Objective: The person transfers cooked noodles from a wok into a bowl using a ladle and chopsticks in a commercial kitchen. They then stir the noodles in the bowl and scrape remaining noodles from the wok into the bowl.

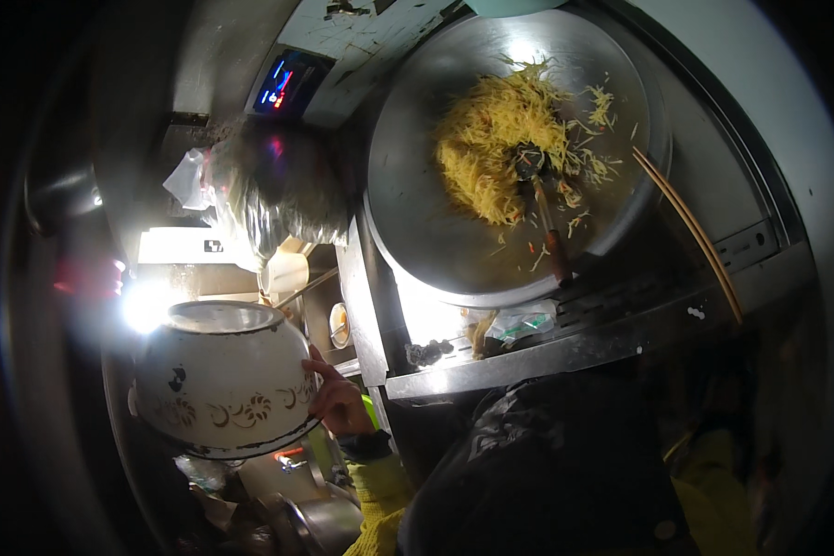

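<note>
My left hand (pixel 337 397) grips the side of a chipped white enamel basin (pixel 226 382) with a brown flower pattern, at the lower left. The basin is tilted, its base towards the top of the view; its inside is hidden. My right hand is out of view; a yellow sleeve (pixel 712 479) shows dimly at the lower right. Before me stands a large metal wok (pixel 410 229) holding a heap of yellow shredded food (pixel 483 153). A ladle with a wooden handle (pixel 556 254) rests in it, its head in the food.
Long wooden chopsticks (pixel 695 226) lean on the wok's right rim. A crumpled plastic packet (pixel 521 321) and a scouring pad (pixel 429 352) lie near the steel counter's front edge (pixel 514 368). Bulging plastic bags (pixel 271 201) sit left of the wok. A lit digital display (pixel 281 82) is behind them.
</note>
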### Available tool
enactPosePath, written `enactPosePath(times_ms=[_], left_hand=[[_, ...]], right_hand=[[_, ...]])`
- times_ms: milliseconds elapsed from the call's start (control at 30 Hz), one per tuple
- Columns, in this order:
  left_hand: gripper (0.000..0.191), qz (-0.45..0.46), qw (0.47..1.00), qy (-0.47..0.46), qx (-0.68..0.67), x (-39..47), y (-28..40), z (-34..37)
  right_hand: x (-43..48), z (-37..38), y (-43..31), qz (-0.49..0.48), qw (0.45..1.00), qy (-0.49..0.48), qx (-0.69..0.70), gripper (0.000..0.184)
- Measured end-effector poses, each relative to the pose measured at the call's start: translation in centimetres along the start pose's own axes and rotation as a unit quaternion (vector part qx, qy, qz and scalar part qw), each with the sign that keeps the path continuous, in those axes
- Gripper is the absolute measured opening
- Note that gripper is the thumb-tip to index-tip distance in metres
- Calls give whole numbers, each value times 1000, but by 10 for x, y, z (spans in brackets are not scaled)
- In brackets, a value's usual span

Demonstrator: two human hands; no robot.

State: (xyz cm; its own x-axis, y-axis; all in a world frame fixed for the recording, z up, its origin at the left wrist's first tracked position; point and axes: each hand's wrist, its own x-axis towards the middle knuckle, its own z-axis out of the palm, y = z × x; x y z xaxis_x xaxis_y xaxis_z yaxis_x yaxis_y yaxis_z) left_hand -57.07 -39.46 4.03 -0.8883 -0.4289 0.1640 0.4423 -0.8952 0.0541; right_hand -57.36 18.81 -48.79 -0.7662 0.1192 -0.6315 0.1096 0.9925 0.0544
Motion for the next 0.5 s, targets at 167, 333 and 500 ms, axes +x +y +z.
enactPosePath(times_ms=[167,333,500], left_hand=[[57,9,999,10,-39,0,2,-2],[57,-20,995,14,-98,3,5,-9],[56,-60,985,1,-160,3,13,-20]], right_hand=[[-6,-24,-1,0,998,10,62,32],[-39,-67,-17,8,957,31,289,31],[-113,-144,-40,49,751,-57,656,30]])
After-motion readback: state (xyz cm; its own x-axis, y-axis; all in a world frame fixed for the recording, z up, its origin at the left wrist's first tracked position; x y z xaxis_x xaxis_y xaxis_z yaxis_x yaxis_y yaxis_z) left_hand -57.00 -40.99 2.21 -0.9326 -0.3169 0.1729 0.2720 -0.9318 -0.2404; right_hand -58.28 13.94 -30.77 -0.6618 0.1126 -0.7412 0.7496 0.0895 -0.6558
